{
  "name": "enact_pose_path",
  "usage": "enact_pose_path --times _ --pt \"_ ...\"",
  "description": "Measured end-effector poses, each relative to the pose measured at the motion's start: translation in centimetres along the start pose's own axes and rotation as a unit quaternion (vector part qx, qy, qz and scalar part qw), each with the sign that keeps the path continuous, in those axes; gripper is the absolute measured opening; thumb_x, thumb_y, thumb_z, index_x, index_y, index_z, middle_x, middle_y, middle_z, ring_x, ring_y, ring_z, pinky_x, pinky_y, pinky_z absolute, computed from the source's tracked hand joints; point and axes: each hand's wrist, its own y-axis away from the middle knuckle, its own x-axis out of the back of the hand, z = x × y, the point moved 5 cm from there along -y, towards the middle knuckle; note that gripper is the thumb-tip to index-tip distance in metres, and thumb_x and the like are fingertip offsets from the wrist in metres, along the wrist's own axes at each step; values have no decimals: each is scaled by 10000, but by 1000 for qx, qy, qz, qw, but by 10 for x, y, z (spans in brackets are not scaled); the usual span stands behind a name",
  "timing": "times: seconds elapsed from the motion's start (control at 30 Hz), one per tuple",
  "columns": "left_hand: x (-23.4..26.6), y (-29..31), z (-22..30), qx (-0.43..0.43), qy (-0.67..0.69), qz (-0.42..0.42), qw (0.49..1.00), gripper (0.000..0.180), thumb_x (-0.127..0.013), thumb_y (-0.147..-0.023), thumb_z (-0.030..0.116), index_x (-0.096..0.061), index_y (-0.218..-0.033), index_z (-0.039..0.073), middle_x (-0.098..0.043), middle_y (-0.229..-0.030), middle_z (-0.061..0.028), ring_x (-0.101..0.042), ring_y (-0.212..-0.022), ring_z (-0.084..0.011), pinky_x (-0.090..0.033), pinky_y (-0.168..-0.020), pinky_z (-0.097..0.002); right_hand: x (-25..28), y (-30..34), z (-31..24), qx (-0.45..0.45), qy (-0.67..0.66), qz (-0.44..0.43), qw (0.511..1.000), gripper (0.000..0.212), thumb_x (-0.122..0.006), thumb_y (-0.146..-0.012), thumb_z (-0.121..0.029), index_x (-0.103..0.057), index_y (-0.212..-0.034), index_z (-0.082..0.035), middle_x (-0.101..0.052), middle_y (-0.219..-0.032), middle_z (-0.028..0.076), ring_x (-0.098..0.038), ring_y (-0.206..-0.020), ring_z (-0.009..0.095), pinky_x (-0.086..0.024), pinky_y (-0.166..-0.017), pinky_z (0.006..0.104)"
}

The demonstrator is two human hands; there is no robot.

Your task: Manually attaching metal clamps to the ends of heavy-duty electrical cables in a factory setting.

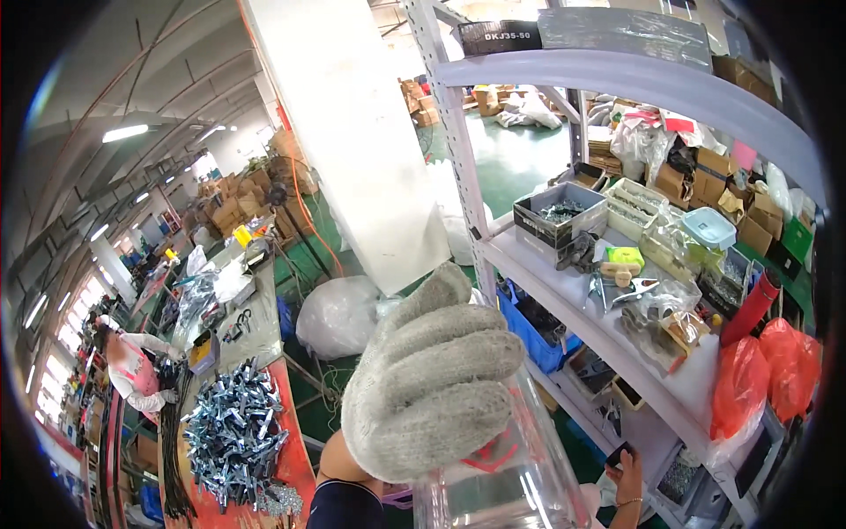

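Beside pale shelving (573,70), the gloved left hand (432,383) seems clenched on a clear container (502,494), raised rather than set down, the heaped metal parts (236,432) untouched, the right hand out of sight.

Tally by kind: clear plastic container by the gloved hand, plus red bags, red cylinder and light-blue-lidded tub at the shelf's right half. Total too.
Clear plastic container: 1
Red plastic bags: 2
Red cylinder: 1
Light-blue-lidded tub: 1
Total: 5
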Motion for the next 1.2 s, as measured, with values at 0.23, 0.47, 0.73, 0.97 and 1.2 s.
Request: enact_pose_path --times 0.23,0.47,0.73,0.97,1.2 --pt "1 0 -4 -3 -41 -53 998 380 -668 -490 141 -672 -859 49 -668 -1021 -152 -646 -991 -375 -485 -866 -574 -5 9 -5 -8 9 8 1000 648 -672 -905 -377 -384 -1422 -113 -616 -1112 103 -699 -746 201 -540 -635 263" --pt "0 -2 -10 -100 -46 -66 992 387 -649 -474 145 -663 -846 40 -663 -999 -160 -649 -965 -377 -487 -839 -573 1 0 6 -6 -11 10 1000 639 -682 -900 -373 -395 -1413 -121 -619 -1088 106 -696 -691 195 -554 -616 260" --pt "-1 -3 -9 -107 -50 -27 993 379 -653 -473 157 -648 -834 40 -656 -969 -155 -646 -929 -376 -480 -802 -568 0 -3 8 -6 -10 6 1000 656 -691 -895 -366 -380 -1416 -115 -609 -1089 120 -699 -698 207 -559 -616 261" --pt "2 -4 -9 -78 -49 -44 995 369 -676 -499 181 -644 -837 39 -657 -977 -150 -644 -928 -378 -479 -775 -558 -1 -5 12 -7 -4 -9 1000 648 -680 -905 -366 -371 -1407 -97 -617 -1071 117 -698 -707 204 -550 -611 263" --pt "2 -7 -14 -135 -42 -67 988 343 -699 -535 183 -640 -837 32 -651 -993 -148 -640 -935 -379 -484 -766 -548 -2 -5 9 -1 -1 -4 1000 586 -654 -927 -343 -391 -1390 -98 -629 -1035 117 -695 -699 197 -548 -580 248"
